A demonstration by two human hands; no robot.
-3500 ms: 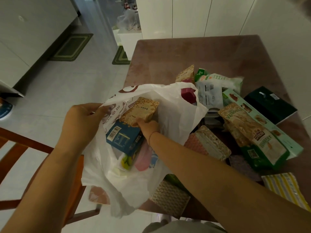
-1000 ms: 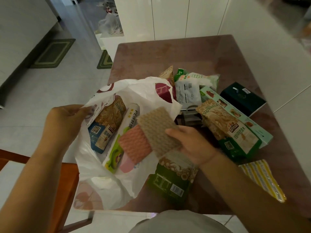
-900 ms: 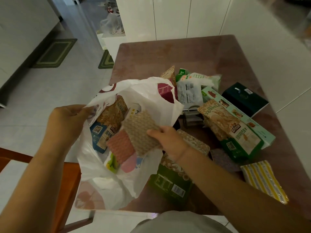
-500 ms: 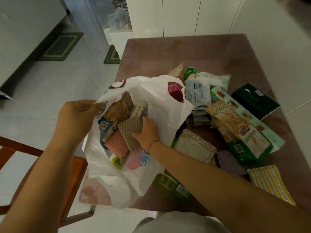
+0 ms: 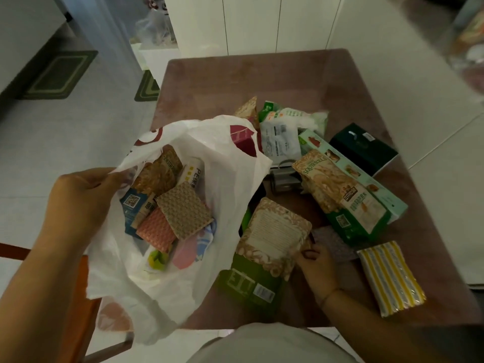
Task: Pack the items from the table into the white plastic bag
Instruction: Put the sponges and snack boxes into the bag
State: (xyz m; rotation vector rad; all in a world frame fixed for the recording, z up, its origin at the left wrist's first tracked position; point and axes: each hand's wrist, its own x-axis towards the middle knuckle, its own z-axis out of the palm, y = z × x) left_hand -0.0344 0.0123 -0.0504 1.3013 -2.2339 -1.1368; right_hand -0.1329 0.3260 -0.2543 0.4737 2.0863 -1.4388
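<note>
The white plastic bag (image 5: 222, 163) hangs open over the table's near left corner. My left hand (image 5: 83, 195) pinches its left rim. Inside lie a tan textured cloth (image 5: 184, 210), a pink cloth (image 5: 154, 230), a nut pouch and a blue packet. My right hand (image 5: 315, 265) rests on the table with its fingers at the right edge of a beige and green nut pouch (image 5: 269, 239), next to a purple cloth (image 5: 331, 242). Whether it grips the pouch I cannot tell.
On the pink table (image 5: 262, 79) lie a Squirrels nut pouch (image 5: 340, 195), a long mint box (image 5: 351, 171), a dark green box (image 5: 364, 148), white packets (image 5: 280, 137) and a yellow striped pack (image 5: 390, 276). A wooden chair (image 5: 78, 310) stands at the near left.
My right hand left the tan and pink cloths in the bag, came out and moved right to the beige and green pouch. The left hand kept its hold on the rim.
</note>
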